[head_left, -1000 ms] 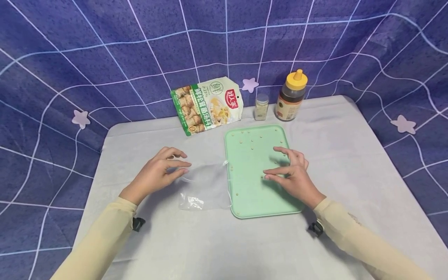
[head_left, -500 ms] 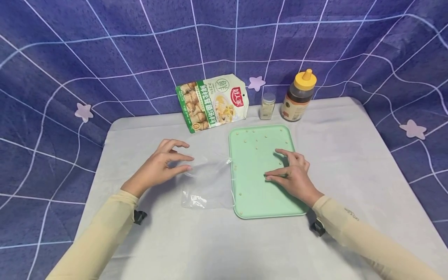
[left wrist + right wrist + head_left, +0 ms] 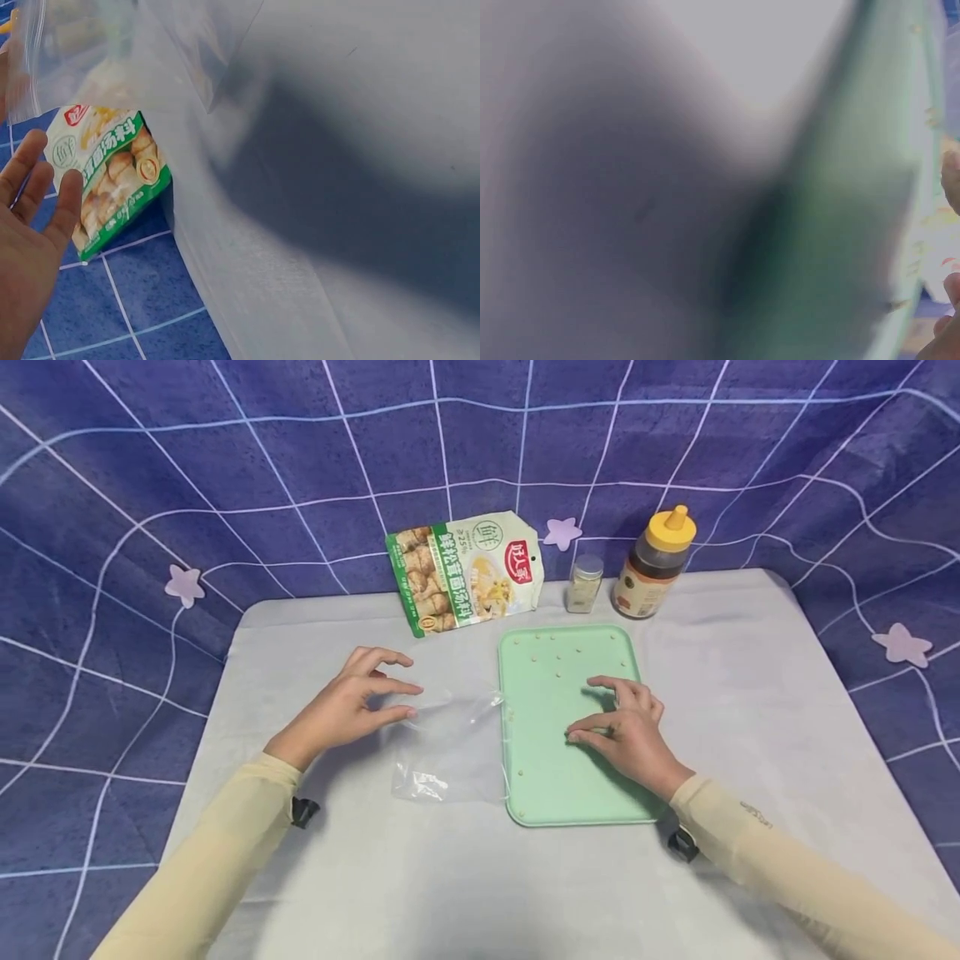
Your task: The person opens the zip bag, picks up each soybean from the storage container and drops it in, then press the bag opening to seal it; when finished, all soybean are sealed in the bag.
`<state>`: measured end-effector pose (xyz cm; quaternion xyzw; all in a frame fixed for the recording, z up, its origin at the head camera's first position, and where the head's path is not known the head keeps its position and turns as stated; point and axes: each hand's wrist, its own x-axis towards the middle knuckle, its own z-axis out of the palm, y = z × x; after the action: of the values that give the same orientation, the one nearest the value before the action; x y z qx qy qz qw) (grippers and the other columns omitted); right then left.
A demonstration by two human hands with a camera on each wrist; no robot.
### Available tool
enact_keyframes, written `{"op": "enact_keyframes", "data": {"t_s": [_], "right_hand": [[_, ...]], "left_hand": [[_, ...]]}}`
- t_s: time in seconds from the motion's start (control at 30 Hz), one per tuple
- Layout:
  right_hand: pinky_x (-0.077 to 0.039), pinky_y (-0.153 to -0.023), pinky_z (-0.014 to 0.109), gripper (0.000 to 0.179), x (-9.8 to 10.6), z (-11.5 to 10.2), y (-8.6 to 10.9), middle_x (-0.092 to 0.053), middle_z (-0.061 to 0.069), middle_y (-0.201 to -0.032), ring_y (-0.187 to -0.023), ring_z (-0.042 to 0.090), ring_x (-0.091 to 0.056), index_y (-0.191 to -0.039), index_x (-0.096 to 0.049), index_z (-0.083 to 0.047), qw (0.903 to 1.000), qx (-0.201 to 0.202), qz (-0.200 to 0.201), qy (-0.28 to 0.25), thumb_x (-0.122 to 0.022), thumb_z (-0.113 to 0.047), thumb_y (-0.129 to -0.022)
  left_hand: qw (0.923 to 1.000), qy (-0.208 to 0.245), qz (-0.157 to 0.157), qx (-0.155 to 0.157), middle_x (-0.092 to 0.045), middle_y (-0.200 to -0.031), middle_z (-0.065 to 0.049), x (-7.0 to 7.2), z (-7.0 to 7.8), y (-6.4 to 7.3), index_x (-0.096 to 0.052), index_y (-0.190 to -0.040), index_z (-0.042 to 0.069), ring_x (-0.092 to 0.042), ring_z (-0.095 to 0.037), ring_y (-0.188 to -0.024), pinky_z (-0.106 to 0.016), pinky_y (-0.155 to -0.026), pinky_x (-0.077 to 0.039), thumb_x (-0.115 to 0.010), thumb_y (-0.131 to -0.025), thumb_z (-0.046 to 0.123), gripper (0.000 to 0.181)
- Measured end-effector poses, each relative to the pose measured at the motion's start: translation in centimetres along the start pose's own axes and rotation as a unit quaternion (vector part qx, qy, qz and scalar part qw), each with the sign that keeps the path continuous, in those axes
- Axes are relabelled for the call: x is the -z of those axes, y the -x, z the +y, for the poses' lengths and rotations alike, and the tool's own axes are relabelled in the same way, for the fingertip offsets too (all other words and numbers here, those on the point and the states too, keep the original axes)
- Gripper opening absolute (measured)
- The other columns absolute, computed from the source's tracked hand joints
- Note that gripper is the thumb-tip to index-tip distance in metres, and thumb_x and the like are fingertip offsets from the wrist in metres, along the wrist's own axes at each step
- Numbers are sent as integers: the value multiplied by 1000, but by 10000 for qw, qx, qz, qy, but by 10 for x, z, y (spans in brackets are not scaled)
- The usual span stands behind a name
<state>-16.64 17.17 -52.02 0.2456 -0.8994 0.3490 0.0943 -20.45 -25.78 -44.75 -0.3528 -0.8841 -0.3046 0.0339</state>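
In the head view my left hand (image 3: 341, 706) is at a clear plastic zip bag (image 3: 453, 768), its thumb and index finger at the bag's edge with a gap between their tips. The left wrist view shows the bag's zip strip (image 3: 34, 67) raised off the table, partly over a finger. My right hand (image 3: 633, 743) is low over a light green tray (image 3: 555, 797), its thumb and index fingertips pinched together at a tiny round grain, mostly hidden. Several similar tan grains (image 3: 558, 675) lie scattered on the tray. The right wrist view is mostly blurred.
Behind the tray lie a green and white food pouch (image 3: 465, 575), a small glass jar (image 3: 584, 585) and a yellow-capped squeeze bottle (image 3: 654, 564). A blue gridded cloth (image 3: 300, 452) hangs behind the grey-white table (image 3: 450, 885).
The head view has shifted, so the scene sits further right. The right thumb and index finger have closed together at a grain on the tray. The left hand stays at the bag.
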Motion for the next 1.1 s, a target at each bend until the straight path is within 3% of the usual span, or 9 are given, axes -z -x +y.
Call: {"op": "enact_keyframes", "data": {"t_s": [0.17, 0.3, 0.43, 0.57, 0.73, 0.9, 1.1], "right_hand": [[-16, -100, 59, 14, 7, -54, -46, -48, 4, -148, -135, 34, -28, -89, -84, -26, 9954, 626, 457, -555, -91, -22, -77], [-16, -103, 55, 13, -8, -90, -84, -47, 2, -149, -136, 29, -28, -92, -84, -26, 9884, 1154, 515, -837, -89, -26, -80], [-18, -101, 52, 10, -30, -105, -106, -46, 1, -150, -136, 25, -26, -93, -84, -26, 9902, 1121, 256, -795, -86, -29, -84], [-17, -101, 52, 10, -37, -108, -114, -46, -1, -149, -136, 23, -26, -94, -85, -24, 9927, 897, 147, -797, -84, -29, -86], [-17, -102, 53, 10, -25, -101, -105, -48, -1, -148, -136, 23, -27, -94, -84, -25, 9905, 955, 250, -953, -85, -28, -85], [-19, -107, 53, 16, -13, -78, -65, -51, 0, -144, -134, 28, -32, -93, -84, -24, 9890, 960, 315, -1080, -90, -21, -79], [-22, -103, 57, 16, -27, -52, -15, -51, 6, -144, -130, 31, -30, -93, -84, -27, 9937, 329, -530, -931, -90, -25, -79]], "left_hand": [[10000, -27, -12, 72, -54, -138, -2, 0, -1, -1, -80, -113, 23, -38, -23, -129, -44, -98, -38, -87, -84, 29, 31], [9999, -69, -12, 96, -54, -137, -2, -1, -2, -1, -80, -112, 21, -38, -23, -129, -46, -100, -38, -87, -83, 29, 31], [9999, -143, -43, 51, -54, -137, -1, -1, -2, -3, -80, -113, 21, -39, -23, -128, -46, -101, -38, -86, -84, 32, 31], [9997, -234, -67, 19, -54, -137, 0, 1, -2, -6, -80, -113, 23, -39, -21, -128, -45, -101, -39, -85, -85, 35, 31], [9996, -278, -84, 41, -53, -137, -1, 4, -1, -10, -80, -113, 21, -39, -21, -128, -45, -100, -40, -85, -85, 34, 32], [9997, -228, -64, 102, -53, -138, 0, 4, -1, -13, -79, -114, 19, -38, -21, -129, -45, -101, -39, -84, -86, 35, 32], [9997, -162, -75, 164, -53, -138, -1, 1, -5, -9, -80, -113, 21, -38, -22, -129, -49, -100, -40, -85, -86, 35, 31]]}}
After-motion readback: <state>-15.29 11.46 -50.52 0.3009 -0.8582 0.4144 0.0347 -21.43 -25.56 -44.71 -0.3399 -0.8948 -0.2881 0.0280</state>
